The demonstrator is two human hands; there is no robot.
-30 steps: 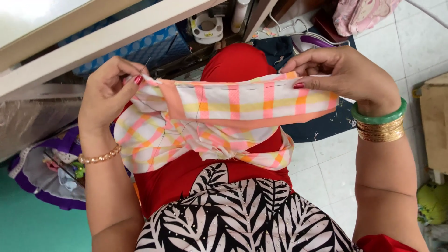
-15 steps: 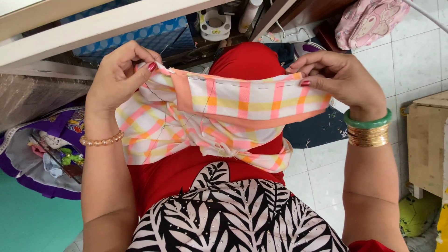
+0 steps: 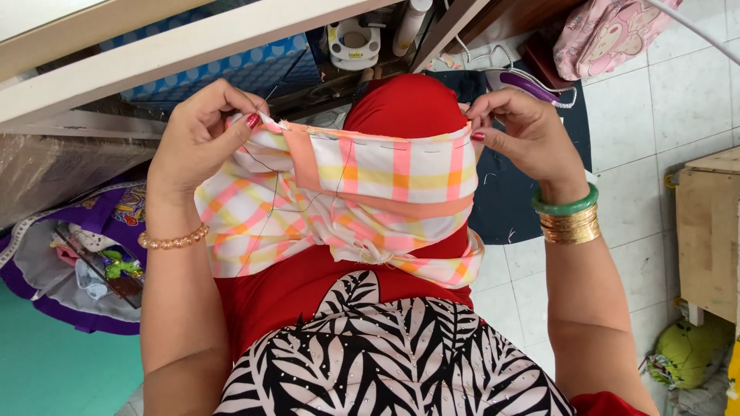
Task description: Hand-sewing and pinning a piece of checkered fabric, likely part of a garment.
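Observation:
A checked cloth (image 3: 362, 192) in pink, orange, yellow and white is stretched taut over my lap, above my red trousers (image 3: 401, 108). My left hand (image 3: 202, 132) pinches its upper left corner with thumb and forefinger. My right hand (image 3: 524, 135) pinches the upper right corner. A line of dark stitches runs along the top hem, and a loose dark thread (image 3: 271, 202) hangs down across the left part of the fabric. The lower part of the cloth bunches in folds on my thighs.
A wooden table edge (image 3: 177, 54) runs across the top, with a blue dotted box (image 3: 223, 73) and a tape roll (image 3: 353, 40) under it. A purple bag (image 3: 69, 254) lies left, a dark mat (image 3: 516, 192) and purple-handled tool (image 3: 532, 88) ahead, a wooden stool (image 3: 705, 231) right.
Both hands have pulled the cloth's top edge straighter and tighter between them. The view has shifted slightly, showing more floor and the stool at right.

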